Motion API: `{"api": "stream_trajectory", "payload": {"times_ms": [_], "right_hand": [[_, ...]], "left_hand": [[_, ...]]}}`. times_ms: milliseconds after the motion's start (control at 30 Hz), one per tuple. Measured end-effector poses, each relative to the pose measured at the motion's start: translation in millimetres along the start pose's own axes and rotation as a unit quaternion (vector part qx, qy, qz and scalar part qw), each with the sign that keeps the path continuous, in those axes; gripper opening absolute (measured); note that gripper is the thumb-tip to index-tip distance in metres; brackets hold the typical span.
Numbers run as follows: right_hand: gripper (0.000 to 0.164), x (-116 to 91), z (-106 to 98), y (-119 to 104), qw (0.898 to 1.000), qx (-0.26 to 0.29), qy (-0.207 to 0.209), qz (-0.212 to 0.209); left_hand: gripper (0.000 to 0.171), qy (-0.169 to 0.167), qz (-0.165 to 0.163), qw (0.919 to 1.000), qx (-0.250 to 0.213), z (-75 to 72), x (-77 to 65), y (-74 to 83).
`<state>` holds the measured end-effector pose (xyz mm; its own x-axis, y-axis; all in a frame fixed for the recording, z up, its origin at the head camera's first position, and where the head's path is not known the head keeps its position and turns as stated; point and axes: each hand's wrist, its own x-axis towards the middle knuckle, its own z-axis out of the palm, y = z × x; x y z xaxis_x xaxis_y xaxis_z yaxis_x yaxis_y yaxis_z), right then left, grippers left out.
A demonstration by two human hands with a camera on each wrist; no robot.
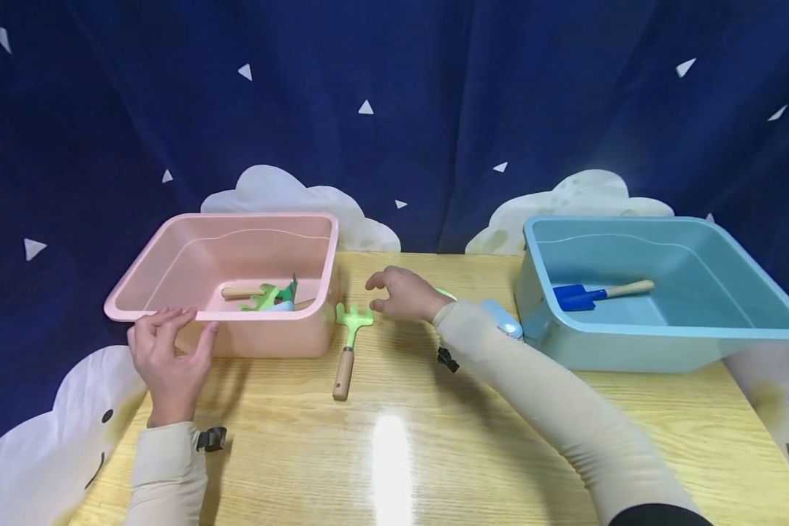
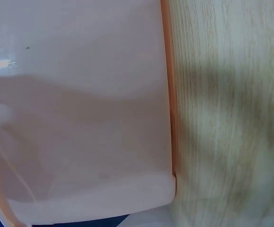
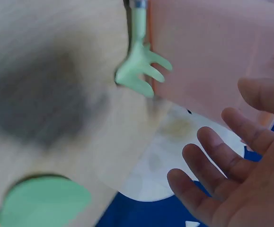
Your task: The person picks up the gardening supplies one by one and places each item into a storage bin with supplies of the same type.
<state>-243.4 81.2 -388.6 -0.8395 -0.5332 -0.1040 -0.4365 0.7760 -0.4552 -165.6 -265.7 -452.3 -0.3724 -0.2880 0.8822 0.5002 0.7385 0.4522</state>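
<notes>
My left hand (image 1: 171,358) rests at the front rim of a pink bin (image 1: 250,337), its fingertips on the rim and thumb spread. Light and dark green tool heads, wooden handles and a light blue piece lie inside that bin. Right beside it on the table is a small light green hand rake (image 1: 353,321) with a wooden handle. Over the table, just right of the rake, my right hand (image 1: 404,294) is held with fingers apart and nothing in them. A light green rounded blade (image 3: 47,201) shows in the right wrist view, mostly hidden by my arm in the head view.
A blue bin (image 1: 631,351) stands at the right, holding a blue toy shovel (image 1: 581,296) with a wooden handle. Against its left side lies a light blue object (image 1: 502,318), partly behind my right sleeve. A dark blue curtain (image 1: 394,109) with clouds hangs behind the table.
</notes>
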Motion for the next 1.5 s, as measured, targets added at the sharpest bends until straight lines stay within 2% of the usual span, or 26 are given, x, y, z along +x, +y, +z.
{"api": "stream_trajectory", "payload": {"times_ms": [267, 433, 633, 800, 967, 1267, 1400, 1500], "right_hand": [[0.039, -0.5, 40.3, -9.3, 1.0, 0.025, -0.004, -0.004], [0.036, -4.9, 63.9, -18.3, 1.0, 0.02, -0.01, 0.007], [0.031, -8.6, 85.2, -29.1, 0.998, 0.027, -0.004, 0.057], [0.018, -10.3, 99.8, -37.9, 0.996, 0.041, 0.003, 0.085], [0.013, -6.9, 108.9, -45.7, 0.994, 0.022, 0.019, 0.103], [0.044, 2.4, 116.5, -48.1, 0.982, 0.003, 0.022, 0.187], [0.042, 0.7, 112.9, -43.0, 0.98, 0.007, 0.009, 0.2], [0.034, -1.4, 107.4, -37.5, 0.979, 0.015, -0.003, 0.204]], "left_hand": [[0.057, 0.016, -0.008, 0.9998, 0.006, -8.8, 5.5, 9.1], [0.057, 0.018, -0.012, 0.9997, 0.013, -13.6, 4.4, 9.6], [0.053, 0.017, -0.007, 0.9998, 0.006, -12.8, 3.1, 10.7], [0.055, 0.017, -0.004, 0.9998, 0.002, -10.3, 3.9, 12.1], [0.056, 0.016, -0.007, 0.9998, 0.005, -8.0, 5.3, 9.5], [0.057, 0.008, -0.003, 1.0, 0.002, -3.5, 2.6, 5.9], [0.056, 0.006, -0.004, 1.0, -0.002, -0.4, 1.7, 6.1], [0.057, 0.006, -0.004, 1.0, -0.002, 1.5, 1.6, 6.2]]}}
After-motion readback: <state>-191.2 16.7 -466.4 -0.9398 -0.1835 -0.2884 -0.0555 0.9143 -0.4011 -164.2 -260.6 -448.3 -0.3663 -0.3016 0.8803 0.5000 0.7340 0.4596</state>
